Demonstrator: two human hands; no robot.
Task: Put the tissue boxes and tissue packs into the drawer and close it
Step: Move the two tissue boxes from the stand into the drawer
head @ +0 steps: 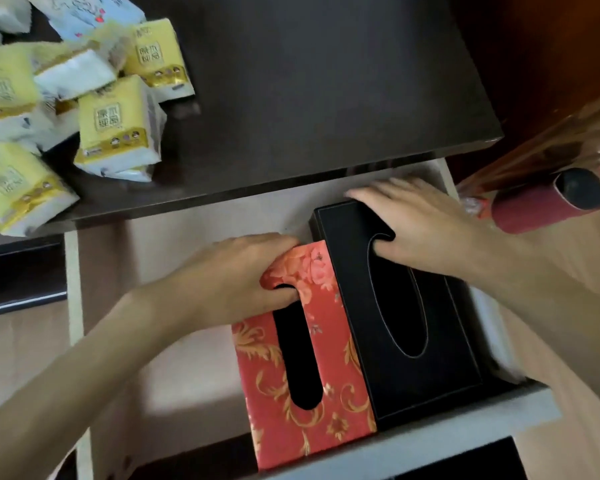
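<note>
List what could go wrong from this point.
The red floral tissue box sits tilted, its near end riding on the drawer front; it may block closing. The left hand and right hand have thumbs hooked in slots and could snag. Tissue packs still crowd the tabletop.

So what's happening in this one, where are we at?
A person is loading tissue boxes into an open drawer. The left hand grips the red floral box with the thumb hooked in its slot. The right hand does likewise on the black box. The boxes sit side by side at the drawer's right. The yellow tissue packs still lie on the dark top, and the drawer isn't closed.
</note>
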